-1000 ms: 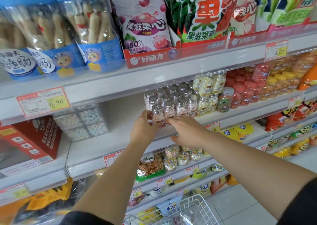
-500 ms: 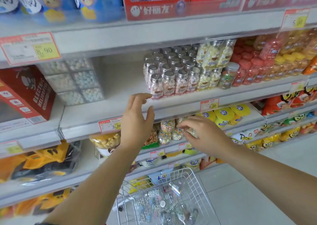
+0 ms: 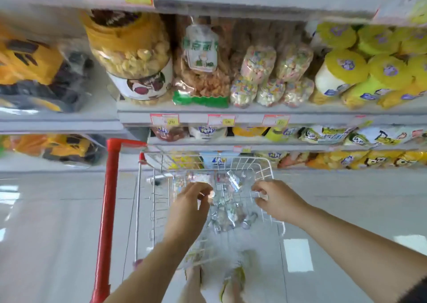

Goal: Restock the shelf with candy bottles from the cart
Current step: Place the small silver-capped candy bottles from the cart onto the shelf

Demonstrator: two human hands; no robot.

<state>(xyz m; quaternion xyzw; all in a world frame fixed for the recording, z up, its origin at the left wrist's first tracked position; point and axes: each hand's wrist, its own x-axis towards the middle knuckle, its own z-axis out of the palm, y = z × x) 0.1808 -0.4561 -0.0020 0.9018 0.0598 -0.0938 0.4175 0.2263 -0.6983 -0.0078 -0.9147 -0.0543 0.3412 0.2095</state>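
Observation:
Several small clear candy bottles (image 3: 231, 212) with silver caps lie loose in the white wire cart basket (image 3: 268, 164) below me. Both my hands are down inside the basket. My left hand (image 3: 189, 208) has its fingers and thumb curled toward a bottle at the left of the pile and seems to pinch its cap. My right hand (image 3: 277, 201) hovers at the basket's right side with fingers and thumb curled close together; blur hides whether it holds anything. The candy bottle shelf is out of view above.
The cart's red handle post (image 3: 108, 198) stands left of the basket. Beyond the cart are low shelves with a yellow-lidded snack jar (image 3: 131, 53), bagged sweets (image 3: 272, 76) and yellow packs (image 3: 369, 71). Grey floor lies on both sides. My feet (image 3: 231, 282) show under the basket.
My view has dropped from the bottle shelf to the cart. Both hands left the shelf edge and came down into the basket onto the loose bottles.

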